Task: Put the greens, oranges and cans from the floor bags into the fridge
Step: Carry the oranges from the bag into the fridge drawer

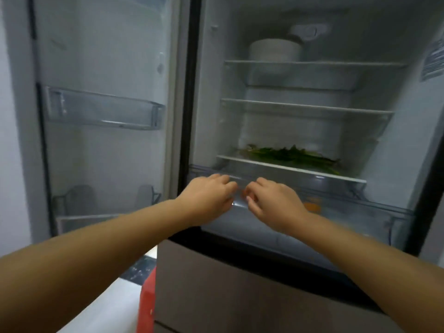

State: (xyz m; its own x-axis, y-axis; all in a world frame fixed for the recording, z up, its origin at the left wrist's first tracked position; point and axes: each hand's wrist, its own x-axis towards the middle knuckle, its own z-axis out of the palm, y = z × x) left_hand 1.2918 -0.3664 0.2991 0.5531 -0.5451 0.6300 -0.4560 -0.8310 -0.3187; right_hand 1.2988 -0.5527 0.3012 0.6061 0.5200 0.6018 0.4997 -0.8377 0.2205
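The fridge stands open in front of me. A bunch of greens (pixel 293 156) lies on the lowest glass shelf (pixel 288 168). Below it is a clear crisper drawer (pixel 360 210), and an orange (pixel 312 206) shows through its front. My left hand (pixel 209 195) and my right hand (pixel 274 203) are side by side at the drawer's front rim, fingers curled over its upper edge. No cans or bags are in view.
White bowls (pixel 274 50) are stacked on the top shelf. The open door at left carries clear door bins (pixel 103 111). A lower brown drawer front (pixel 240 296) is closed. A red object (pixel 146 306) stands on the floor beside the fridge.
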